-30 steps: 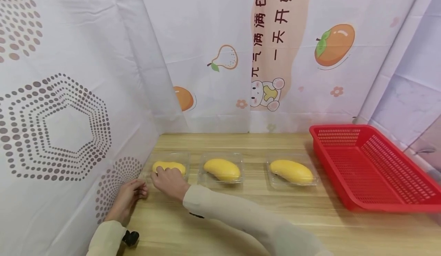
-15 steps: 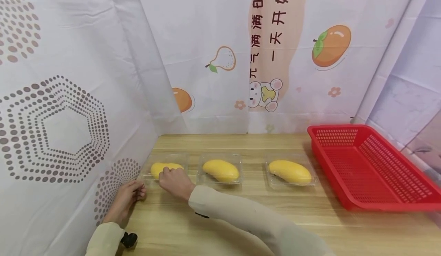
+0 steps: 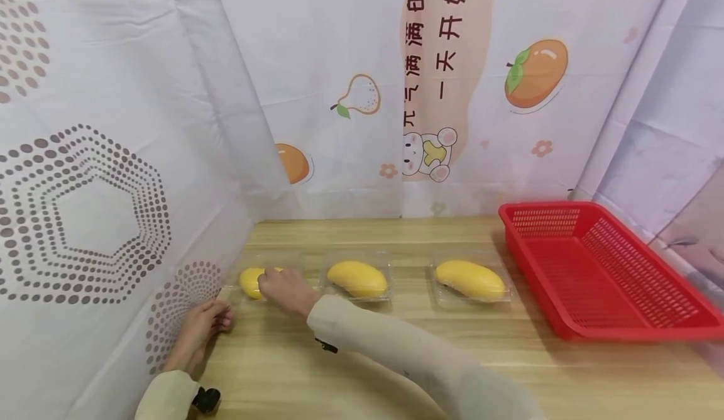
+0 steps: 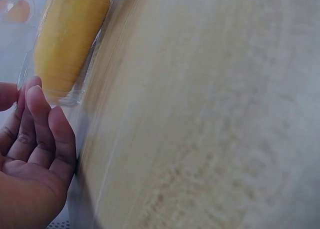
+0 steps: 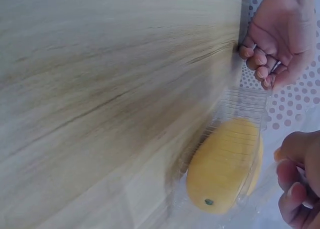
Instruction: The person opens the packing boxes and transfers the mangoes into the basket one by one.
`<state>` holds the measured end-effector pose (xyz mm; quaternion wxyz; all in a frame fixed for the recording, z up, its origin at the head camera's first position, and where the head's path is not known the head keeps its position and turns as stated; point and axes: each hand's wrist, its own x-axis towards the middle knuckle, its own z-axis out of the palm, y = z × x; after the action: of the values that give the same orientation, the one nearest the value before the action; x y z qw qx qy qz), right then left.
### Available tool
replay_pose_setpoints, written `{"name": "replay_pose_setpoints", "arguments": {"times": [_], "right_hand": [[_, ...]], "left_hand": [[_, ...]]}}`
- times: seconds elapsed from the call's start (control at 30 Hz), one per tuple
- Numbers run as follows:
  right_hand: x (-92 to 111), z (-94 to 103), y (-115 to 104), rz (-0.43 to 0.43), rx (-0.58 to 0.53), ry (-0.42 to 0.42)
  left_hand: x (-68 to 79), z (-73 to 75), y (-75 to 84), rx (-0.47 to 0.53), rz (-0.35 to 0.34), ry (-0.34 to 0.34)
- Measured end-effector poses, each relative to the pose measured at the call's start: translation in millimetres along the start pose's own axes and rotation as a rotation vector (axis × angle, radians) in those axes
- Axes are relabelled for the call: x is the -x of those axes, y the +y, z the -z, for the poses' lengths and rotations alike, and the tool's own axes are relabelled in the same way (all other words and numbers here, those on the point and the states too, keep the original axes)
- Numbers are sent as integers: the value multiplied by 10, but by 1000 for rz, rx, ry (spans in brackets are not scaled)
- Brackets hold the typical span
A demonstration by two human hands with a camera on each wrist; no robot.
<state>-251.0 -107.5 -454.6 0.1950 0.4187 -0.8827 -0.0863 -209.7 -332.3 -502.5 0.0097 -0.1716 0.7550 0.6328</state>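
Note:
A mango [image 3: 251, 281] lies in the leftmost clear plastic clamshell box [image 5: 240, 96] on the table. My left hand [image 3: 205, 329] is at the left front corner of this box, thumb and fingertips on either side of its edge in the left wrist view. Over the box's front side, my right hand [image 3: 288, 291] has its fingers curled, overlapping the mango. The right wrist view shows those fingers [image 5: 292, 194] bent beside the box with nothing visible in them. To the right, two more mangoes, the middle one [image 3: 359, 278] and the right one [image 3: 469, 280], lie in similar boxes.
A red plastic basket [image 3: 532, 294] stands at the right of the wooden table [image 3: 351, 370]. White printed curtains [image 3: 317, 61] hang behind the table and along its left side, close to my left hand.
My right hand has slid rightward along the front of the leftmost box, uncovering more of the mango's left end. My left hand stays at the corner. The head view has shifted slightly.

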Motion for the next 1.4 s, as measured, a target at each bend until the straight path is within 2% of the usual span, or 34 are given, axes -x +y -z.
{"name": "replay_pose_setpoints", "arguments": {"times": [0.27, 0.43, 0.67, 0.83, 0.97, 1.13, 1.4], "right_hand": [[-25, 50, 13, 4, -49, 43], [-47, 56, 36, 22, -70, 56], [-82, 86, 85, -10, -167, 6], [-125, 206, 163, -35, -199, -31], [-173, 284, 241, -33, -159, 24], [-184, 298, 310, -54, -98, 116], [-213, 305, 521, -167, -134, 219]], "left_hand": [[-28, 24, 8, 13, 51, 20], [-19, 13, -7, 30, 45, 20], [-8, -18, -10, 40, 26, 34], [-30, -8, -10, 37, 38, 45], [-42, 28, -11, 40, 51, 52], [-28, 64, -29, 54, 56, 29], [1, 43, -17, 62, 37, 42]]}}
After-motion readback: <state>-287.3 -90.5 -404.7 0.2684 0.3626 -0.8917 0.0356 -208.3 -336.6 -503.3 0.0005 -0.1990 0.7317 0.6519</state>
